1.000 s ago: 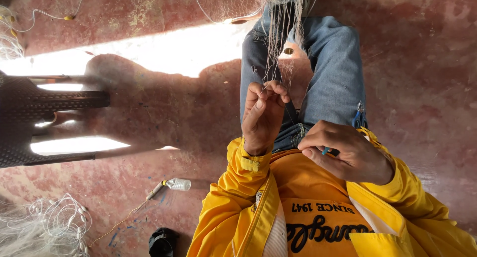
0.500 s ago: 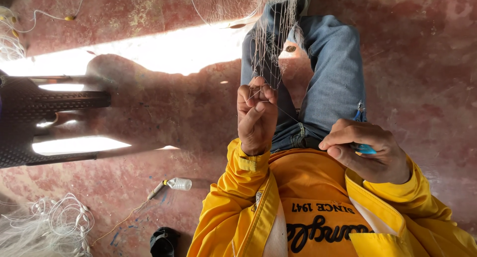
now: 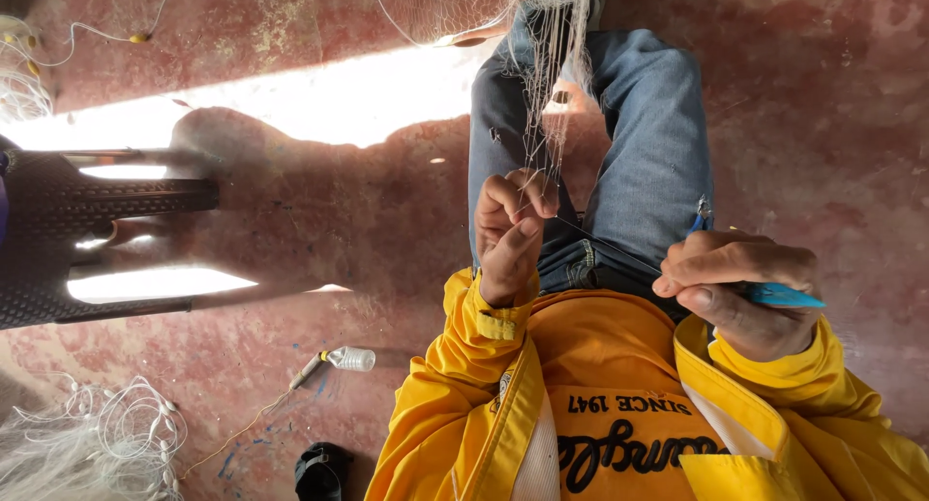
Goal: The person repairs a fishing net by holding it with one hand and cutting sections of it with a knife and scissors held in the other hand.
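Over the worn red concrete floor (image 3: 290,269), I see my left hand (image 3: 511,232) pinching the fine white mesh fishing net (image 3: 554,65) draped across the knees, while my right hand (image 3: 740,290) clenches a slim blue plastic netting needle (image 3: 782,295); 1 small clear plastic bottle (image 3: 350,358) lies on the floor.

1. The floor (image 3: 832,94) is rough, worn concrete stained a patchy red-brown.
2. A broad band of bright sunlight (image 3: 319,104) crosses it, with dark shadow just below.
3. A dark woven plastic chair (image 3: 87,230) stands at the left edge, light showing through its gaps.
4. A heap of pale netting (image 3: 87,453) lies in the lower left corner.
5. A small clear bottle (image 3: 350,359) and a dark sandal (image 3: 322,470) lie near the bottom.
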